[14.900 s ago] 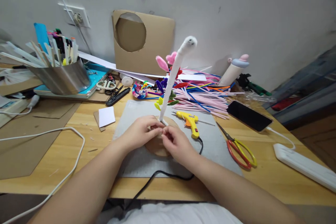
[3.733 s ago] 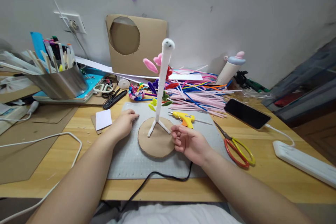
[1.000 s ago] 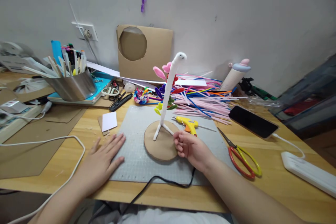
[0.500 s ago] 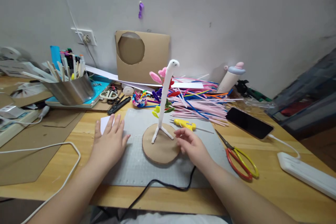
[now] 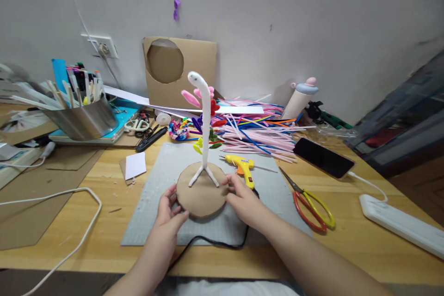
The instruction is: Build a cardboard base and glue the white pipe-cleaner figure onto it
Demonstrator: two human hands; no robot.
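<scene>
A round cardboard disc [image 5: 201, 201] rests on the grey cutting mat [image 5: 145, 217]. On it stands a tall white fuzzy stalk [image 5: 206, 129] with two splayed feet and a bent head with a dark eye, facing left. Coloured fuzzy petals [image 5: 190, 98] in pink, red, purple, green and yellow show behind the stalk; whether they are joined to it I cannot tell. My left hand [image 5: 169, 215] grips the disc's left rim, thumb near the front edge. My right hand [image 5: 244, 199] holds the right rim. A yellow glue gun [image 5: 244, 164] lies just beyond the right hand.
Red-and-yellow-handled scissors [image 5: 310, 203] and a phone [image 5: 324, 158] lie to the right. Pink pipe cleaners [image 5: 260, 138] are heaped behind. A metal holder of sticks [image 5: 83, 118] stands left, near a white card [image 5: 135, 165]. A black cord [image 5: 215, 240] crosses the mat's front.
My left hand has left the white card and come right to the disc's rim. The disc has turned, so the stalk's head now faces left instead of right.
</scene>
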